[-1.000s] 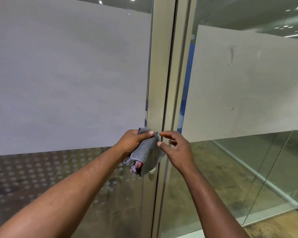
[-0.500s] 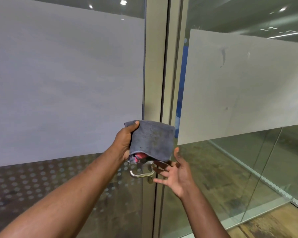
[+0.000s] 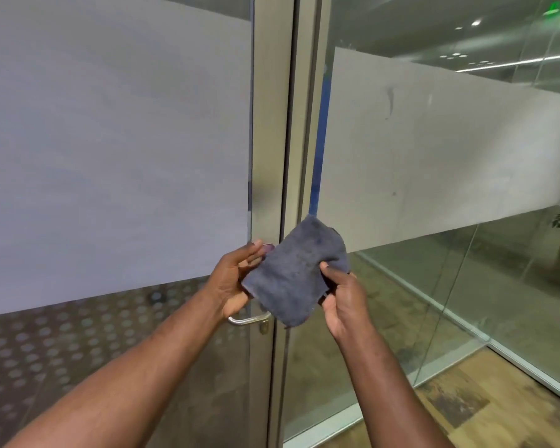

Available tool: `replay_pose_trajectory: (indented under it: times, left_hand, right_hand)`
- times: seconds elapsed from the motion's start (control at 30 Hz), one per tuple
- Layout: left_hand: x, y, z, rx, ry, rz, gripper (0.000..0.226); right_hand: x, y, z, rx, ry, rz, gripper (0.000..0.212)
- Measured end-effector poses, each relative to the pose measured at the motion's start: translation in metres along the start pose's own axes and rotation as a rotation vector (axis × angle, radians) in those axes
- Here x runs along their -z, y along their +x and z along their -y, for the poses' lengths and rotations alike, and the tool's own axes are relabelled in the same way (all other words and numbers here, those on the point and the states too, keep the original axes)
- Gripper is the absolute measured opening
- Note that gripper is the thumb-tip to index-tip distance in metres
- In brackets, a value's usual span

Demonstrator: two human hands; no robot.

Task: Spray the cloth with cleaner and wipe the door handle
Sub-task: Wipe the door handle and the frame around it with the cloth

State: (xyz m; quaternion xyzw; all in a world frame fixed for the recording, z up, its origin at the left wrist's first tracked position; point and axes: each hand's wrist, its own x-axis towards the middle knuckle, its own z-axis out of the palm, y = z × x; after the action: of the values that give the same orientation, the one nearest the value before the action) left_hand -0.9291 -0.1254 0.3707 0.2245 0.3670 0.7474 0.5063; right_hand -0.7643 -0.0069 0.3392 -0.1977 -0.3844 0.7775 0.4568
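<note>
Folded grey cloth (image 3: 296, 276) is held between both hands, near, just above and right of door handle (image 3: 248, 319), apart from it. Left edge is gripped by left hand (image 3: 232, 282); right edge is pinched by right hand (image 3: 343, 302). Judged light, soft, floppy, unbreakable; best bunched in one palm for wiping.

Head view, angled down, close to door (image 3: 272, 156)

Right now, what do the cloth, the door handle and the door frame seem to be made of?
The cloth looks like grey microfibre or terry: fuzzy matte nap, soft folds. The door handle looks like satin-finished silver metal, by its soft sheen. The door frame is probably coated or anodised metal, smooth and beige-grey.
</note>
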Motion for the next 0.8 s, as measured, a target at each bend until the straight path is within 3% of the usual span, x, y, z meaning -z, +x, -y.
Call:
replay_pose_trajectory:
  times: [0.07, 0.17, 0.3, 0.47, 0.63, 0.8]
  left_hand:
    - [0.003, -0.004, -0.001, 0.069, 0.133, 0.084, 0.036]
    - [0.000, -0.005, 0.007, 0.113, 0.304, 0.133, 0.045]
    - [-0.016, -0.006, 0.023, 0.095, 0.419, 0.080, 0.052]
    - [-0.057, -0.007, 0.036, 0.117, 0.526, 0.077, 0.071]
    - [-0.102, -0.006, 0.043, 0.076, 0.799, 0.035, 0.040]
    - [-0.159, -0.009, 0.059, 0.022, 1.036, 0.057, 0.036]
  right_hand:
    - [0.004, -0.004, 0.007, 0.026, -0.024, 0.024, 0.021]
    - [0.004, -0.015, 0.017, 0.051, -0.144, 0.038, 0.024]
    - [0.009, -0.027, 0.025, 0.165, -0.371, -0.041, 0.014]
    - [0.028, -0.039, 0.050, 0.358, -0.623, -0.154, 0.028]
    - [0.052, -0.059, 0.076, 0.473, -0.742, -0.107, 0.039]
    - [0.092, -0.081, 0.106, 0.556, -0.903, -0.067, 0.053]
